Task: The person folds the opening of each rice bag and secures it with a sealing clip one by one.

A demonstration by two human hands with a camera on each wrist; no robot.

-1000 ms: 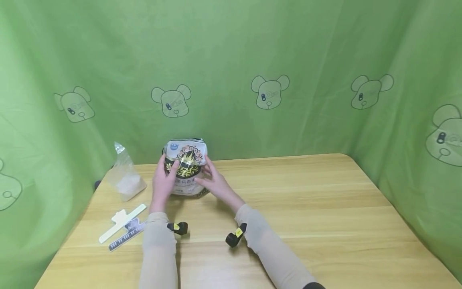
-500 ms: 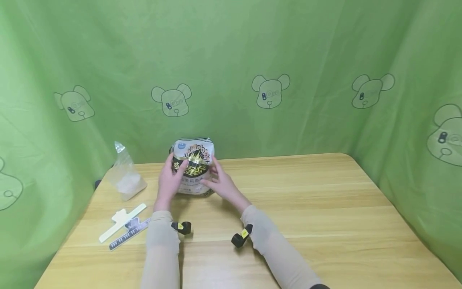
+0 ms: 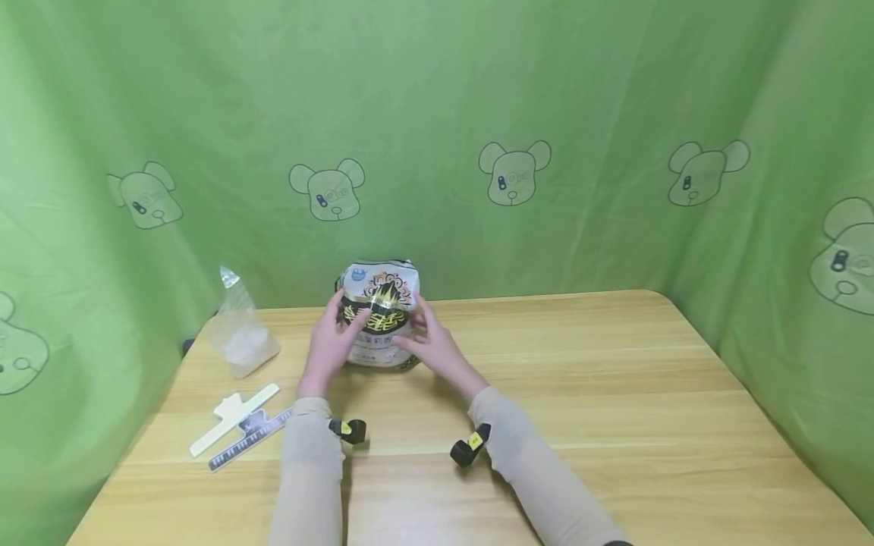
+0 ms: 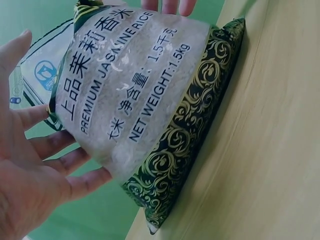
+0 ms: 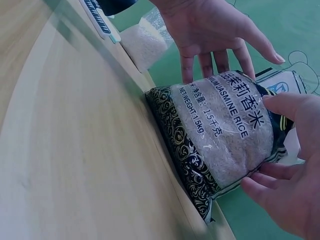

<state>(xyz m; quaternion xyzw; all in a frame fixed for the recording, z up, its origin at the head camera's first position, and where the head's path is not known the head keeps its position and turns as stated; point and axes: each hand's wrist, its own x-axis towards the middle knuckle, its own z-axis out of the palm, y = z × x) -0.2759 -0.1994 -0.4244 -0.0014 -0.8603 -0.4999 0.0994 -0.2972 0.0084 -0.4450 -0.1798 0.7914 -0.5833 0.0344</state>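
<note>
A bag of jasmine rice [image 3: 379,350] stands upright near the table's back edge, a hand on either side of it. Its front has a clear panel with rice showing, and gold scrolls on black run along the bottom [image 4: 187,115]. My left hand [image 3: 331,341] rests its nearly straight fingers along the bag's left side; in the left wrist view the thumb stands off the surface. On the right side my right hand [image 3: 440,349] holds the bag, thumb over the front and fingers [image 5: 257,190] bent round the side edge. The bag's back is hidden.
A clear plastic bag [image 3: 247,343] with white grains stands at the back left, its top twisted up. In front of it lie a white sealing clip [image 3: 232,421] and a piano-key patterned clip [image 3: 253,436]. Green cloth [image 3: 437,91] hangs behind the wooden table [image 3: 614,425].
Both hands and the bag of rice have moved steadily to the right together, the bag staying upright. The clips and the clear bag have stayed in place.
</note>
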